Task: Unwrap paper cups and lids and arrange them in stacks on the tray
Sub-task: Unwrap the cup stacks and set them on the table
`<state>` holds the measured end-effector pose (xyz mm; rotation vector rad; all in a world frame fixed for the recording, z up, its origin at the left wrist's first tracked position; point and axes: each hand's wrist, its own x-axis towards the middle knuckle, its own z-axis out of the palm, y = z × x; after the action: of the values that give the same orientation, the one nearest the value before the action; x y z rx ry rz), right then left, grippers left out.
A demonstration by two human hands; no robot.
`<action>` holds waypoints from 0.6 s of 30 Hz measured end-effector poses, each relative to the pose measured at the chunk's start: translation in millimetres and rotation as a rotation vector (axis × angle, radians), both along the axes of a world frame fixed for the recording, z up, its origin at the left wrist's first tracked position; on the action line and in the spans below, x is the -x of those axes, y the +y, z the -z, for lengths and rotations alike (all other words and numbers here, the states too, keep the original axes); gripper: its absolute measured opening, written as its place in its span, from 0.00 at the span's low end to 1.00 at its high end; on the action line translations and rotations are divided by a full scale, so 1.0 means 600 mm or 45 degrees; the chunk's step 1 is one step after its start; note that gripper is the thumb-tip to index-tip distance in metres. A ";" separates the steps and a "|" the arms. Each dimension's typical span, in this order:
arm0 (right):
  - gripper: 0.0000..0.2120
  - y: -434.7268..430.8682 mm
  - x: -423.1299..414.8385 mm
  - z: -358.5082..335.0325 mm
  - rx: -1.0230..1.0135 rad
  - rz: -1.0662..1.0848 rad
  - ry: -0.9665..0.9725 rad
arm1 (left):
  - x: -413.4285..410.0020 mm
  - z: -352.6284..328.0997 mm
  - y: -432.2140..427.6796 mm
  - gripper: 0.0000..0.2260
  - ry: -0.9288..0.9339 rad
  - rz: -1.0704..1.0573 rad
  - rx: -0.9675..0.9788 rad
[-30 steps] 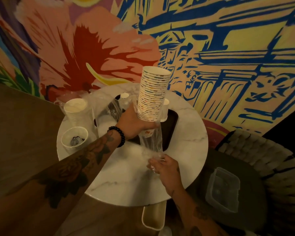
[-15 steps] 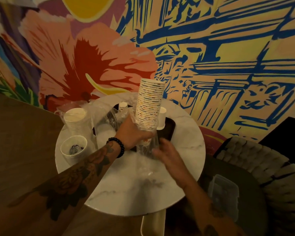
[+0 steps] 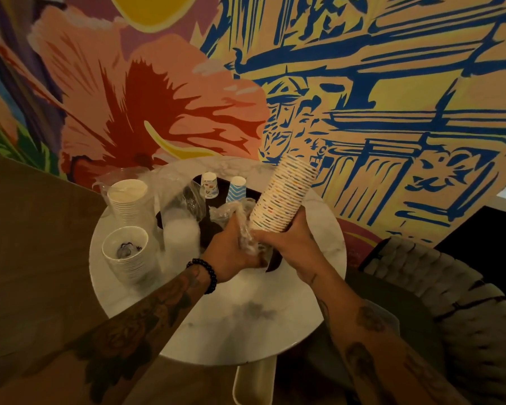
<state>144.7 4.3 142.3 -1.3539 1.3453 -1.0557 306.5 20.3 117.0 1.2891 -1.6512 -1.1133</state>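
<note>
My right hand (image 3: 287, 242) is wrapped round the bottom end of a tall stack of paper cups (image 3: 284, 197), holding it above the tray (image 3: 209, 233) with its top leaning away to the right. My left hand (image 3: 231, 249) pinches a crumpled bunch of clear plastic wrap (image 3: 240, 220) just beside the base of the stack, touching my right hand. The dark tray lies on a round marble table (image 3: 246, 317). 2 single cups stand upside down on its far part: a patterned cup (image 3: 210, 185) and a blue zigzag cup (image 3: 236, 189). At the table's left edge stand 2 stacks of white cups (image 3: 127, 200), and a wrapped sleeve (image 3: 181, 226) lies beside them.
</note>
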 end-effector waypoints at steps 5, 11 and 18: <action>0.44 0.002 0.004 0.018 0.002 0.040 -0.071 | -0.001 0.015 0.016 0.49 0.091 -0.014 -0.044; 0.36 -0.011 0.018 0.010 0.078 0.103 -0.121 | -0.002 0.023 0.034 0.38 0.270 -0.065 -0.233; 0.44 -0.032 0.033 0.005 0.114 0.072 -0.142 | -0.005 0.049 0.046 0.34 0.401 -0.166 -0.510</action>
<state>124.9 -14.8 139.3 -1.3082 1.2733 -1.2251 309.6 48.1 87.4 1.3579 -1.1328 -1.5292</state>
